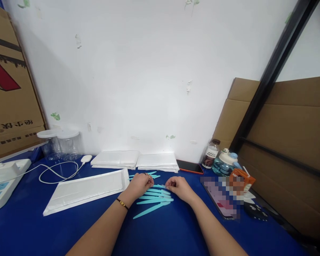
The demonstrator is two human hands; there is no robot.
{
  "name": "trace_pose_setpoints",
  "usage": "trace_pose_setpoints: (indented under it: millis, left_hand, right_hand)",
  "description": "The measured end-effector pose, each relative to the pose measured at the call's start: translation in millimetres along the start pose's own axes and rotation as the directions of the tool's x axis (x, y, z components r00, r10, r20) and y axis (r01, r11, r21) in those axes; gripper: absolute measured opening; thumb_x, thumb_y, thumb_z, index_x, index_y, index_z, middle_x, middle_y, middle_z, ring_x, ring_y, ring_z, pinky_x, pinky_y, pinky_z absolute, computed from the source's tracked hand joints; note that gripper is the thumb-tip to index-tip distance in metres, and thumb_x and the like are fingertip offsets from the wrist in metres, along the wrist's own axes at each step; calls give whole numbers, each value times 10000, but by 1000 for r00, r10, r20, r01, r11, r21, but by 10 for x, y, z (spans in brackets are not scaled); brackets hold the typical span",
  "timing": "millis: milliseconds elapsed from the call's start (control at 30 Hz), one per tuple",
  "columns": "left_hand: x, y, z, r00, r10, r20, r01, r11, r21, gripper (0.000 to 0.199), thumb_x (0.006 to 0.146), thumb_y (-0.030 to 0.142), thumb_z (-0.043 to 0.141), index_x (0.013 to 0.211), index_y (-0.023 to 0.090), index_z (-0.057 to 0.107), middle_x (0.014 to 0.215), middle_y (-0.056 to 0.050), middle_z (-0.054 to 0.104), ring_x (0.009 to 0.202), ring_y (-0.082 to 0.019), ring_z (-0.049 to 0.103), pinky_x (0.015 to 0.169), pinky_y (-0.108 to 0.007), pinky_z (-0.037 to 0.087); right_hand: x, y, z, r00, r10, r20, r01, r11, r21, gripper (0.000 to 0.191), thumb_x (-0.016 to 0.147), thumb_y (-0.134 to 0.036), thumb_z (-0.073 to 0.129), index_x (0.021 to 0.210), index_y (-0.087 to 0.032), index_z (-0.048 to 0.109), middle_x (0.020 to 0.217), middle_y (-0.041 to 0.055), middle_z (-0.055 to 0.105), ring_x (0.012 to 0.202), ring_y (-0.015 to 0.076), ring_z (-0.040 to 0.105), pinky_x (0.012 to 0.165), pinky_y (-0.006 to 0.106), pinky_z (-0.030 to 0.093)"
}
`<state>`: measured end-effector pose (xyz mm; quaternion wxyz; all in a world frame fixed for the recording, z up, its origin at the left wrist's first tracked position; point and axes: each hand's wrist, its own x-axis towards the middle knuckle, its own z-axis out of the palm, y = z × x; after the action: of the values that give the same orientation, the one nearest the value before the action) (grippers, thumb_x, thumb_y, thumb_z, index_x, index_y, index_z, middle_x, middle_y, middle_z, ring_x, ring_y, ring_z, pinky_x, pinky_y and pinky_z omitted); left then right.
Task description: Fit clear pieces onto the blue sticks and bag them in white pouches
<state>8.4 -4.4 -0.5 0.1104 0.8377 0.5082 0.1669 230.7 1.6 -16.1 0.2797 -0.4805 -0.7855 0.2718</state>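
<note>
Between my two hands, a slim turquoise stick [159, 186], shaped like an eyebrow razor, spans from fingertips to fingertips. My left hand [141, 185] is closed in a pinch at its left end. At the other end, near a pale clear tip, the fingers of my right hand [180, 188] are pinched together. Several more turquoise razors [153, 209] lie fanned out on the blue table just below my hands. Others [156, 176] lie behind my left hand, which partly hides them. A long white padded packet [88, 192] rests left of my left hand.
Two stacks of white packets [116, 159] lie along the wall, beside a phone [190, 166]. Another phone [220, 199], a drink bottle [225, 163], a brown-capped jar [211, 153] and an orange carton [241, 180] stand right. Left are clear jars [69, 145], a white cable and a power strip [5, 185].
</note>
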Motion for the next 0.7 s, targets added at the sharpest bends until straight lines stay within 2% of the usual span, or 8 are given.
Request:
trace_pose_setpoints:
  millis: [133, 267, 300, 367, 433, 467, 567, 700]
  left_hand:
    - [-9, 81, 24, 999, 51, 15, -50, 998, -40, 144, 756, 199, 500, 731, 212, 642, 764, 12, 659, 704, -132, 567, 666, -235, 339]
    - [-18, 55, 29, 996, 66, 63, -59, 993, -106, 141, 761, 239, 511, 771, 216, 650, 761, 7, 655, 695, -130, 569, 623, -216, 357]
    - [-17, 17, 25, 998, 51, 48, -46, 993, -108, 144, 768, 265, 515, 787, 219, 650, 768, 5, 649, 698, -132, 569, 621, -216, 364]
    - [-14, -90, 8, 999, -9, -41, 6, 997, -71, 155, 775, 293, 520, 838, 223, 644, 827, -6, 638, 741, -143, 571, 658, -225, 382]
    - [-9, -210, -12, 988, -76, -135, 76, 997, -8, 175, 777, 267, 525, 909, 226, 632, 929, -22, 622, 829, -158, 568, 735, -241, 392]
    - [-6, -263, -21, 983, -97, -155, 101, 995, 23, 187, 778, 251, 527, 933, 228, 629, 968, -27, 613, 877, -166, 561, 774, -251, 389]
    - [2, -353, -34, 986, -110, -128, 122, 988, 91, 193, 794, 255, 522, 951, 247, 635, 993, -31, 610, 965, -184, 537, 832, -271, 373]
    - [4, -322, -44, 986, -109, -128, 126, 982, 137, 148, 796, 293, 529, 882, 253, 644, 918, -22, 625, 940, -193, 535, 797, -284, 368]
  right_hand:
    - [-25, -87, 42, 998, -30, 46, 29, 999, 36, 98, 683, -180, 592, 716, -176, 685, 586, -10, 614, 533, 102, 514, 496, 188, 369]
    - [-25, 9, -45, 995, -47, 91, 44, 999, 31, 123, 691, -236, 601, 733, -182, 703, 646, 6, 654, 573, 125, 558, 541, 211, 405]
    - [-20, 65, -99, 997, -45, 57, 44, 999, 24, 139, 699, -247, 592, 748, -183, 705, 683, 14, 668, 606, 136, 575, 570, 220, 419]
    - [-10, 196, -232, 996, -16, -92, 15, 1000, -8, 171, 717, -254, 561, 786, -181, 699, 767, 31, 684, 690, 160, 602, 639, 243, 438]
    - [-8, 321, -363, 966, 46, -256, -61, 997, -51, 197, 728, -255, 528, 816, -175, 685, 801, 47, 685, 736, 181, 610, 679, 265, 444]
    - [-11, 370, -413, 952, 71, -299, -97, 993, -73, 199, 725, -251, 521, 816, -172, 679, 804, 53, 682, 743, 188, 610, 685, 273, 444]
    - [-26, 435, -470, 949, 91, -303, -142, 978, -150, 177, 705, -224, 520, 787, -175, 670, 804, 54, 664, 733, 187, 596, 681, 275, 436]
    - [-22, 424, -385, 970, 56, -237, -118, 960, -253, 129, 689, -189, 542, 733, -191, 663, 789, 42, 624, 712, 164, 568, 676, 256, 415]
